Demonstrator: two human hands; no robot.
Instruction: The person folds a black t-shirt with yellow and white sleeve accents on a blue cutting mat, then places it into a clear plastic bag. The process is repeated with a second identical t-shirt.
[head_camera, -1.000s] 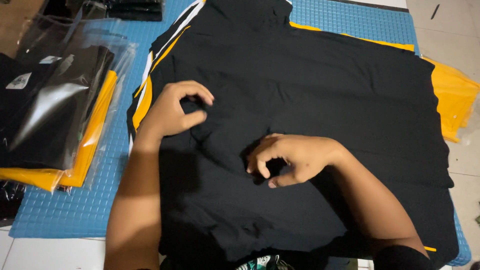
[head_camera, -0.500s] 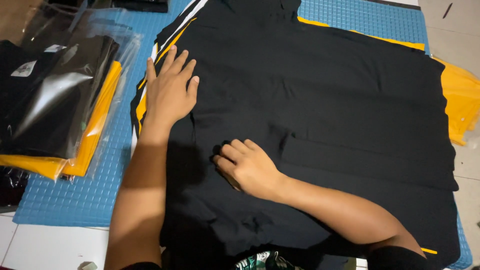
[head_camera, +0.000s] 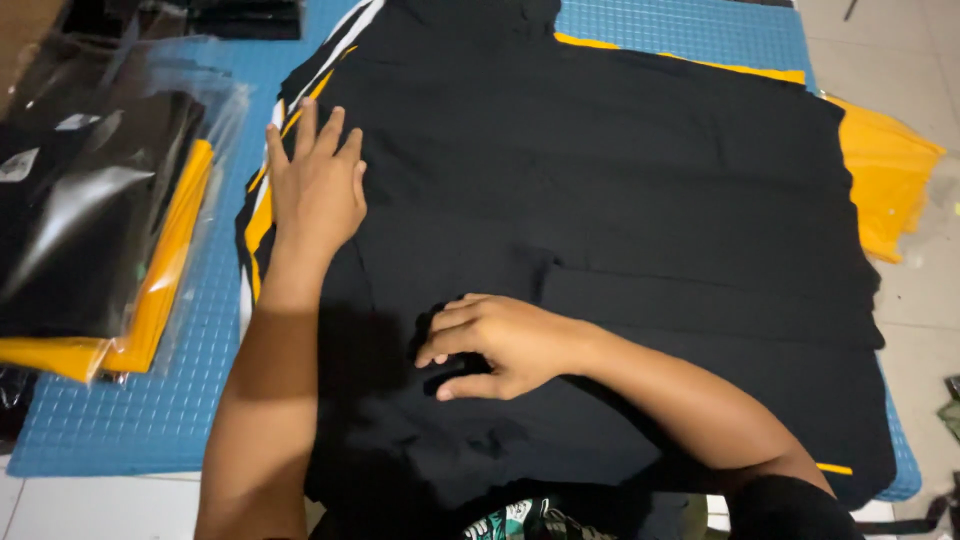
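Head view, looking down. A black garment (head_camera: 620, 220) of smooth matte fabric lies spread flat over most of the frame, with a few soft horizontal creases across its middle. Yellow and white stripes run along its upper-left edge, and thin yellow trim shows at the top edge and the lower right corner.

Left hand (head_camera: 315, 185): released, palm down, fingers straight and slightly fanned, pressed flat on the garment's striped left edge, left of frame centre.

Right hand (head_camera: 495, 345): at lower centre, fingers curled, thumb and fingertips pinching a small bunch of the black fabric; dark wrinkles gather beneath the knuckles.

Under the garment lies a blue mat (head_camera: 200, 340) with a raised grid texture, on pale floor tiles (head_camera: 60, 500); whether a desk is underneath cannot be told.

Left of frame: a stack of folded black-and-yellow garments in glossy clear plastic bags (head_camera: 90, 220), with glare on the film. It rests on the mat, well apart from the left hand.

Right edge: a yellow fabric piece (head_camera: 890, 180) sticks out from under the black garment.
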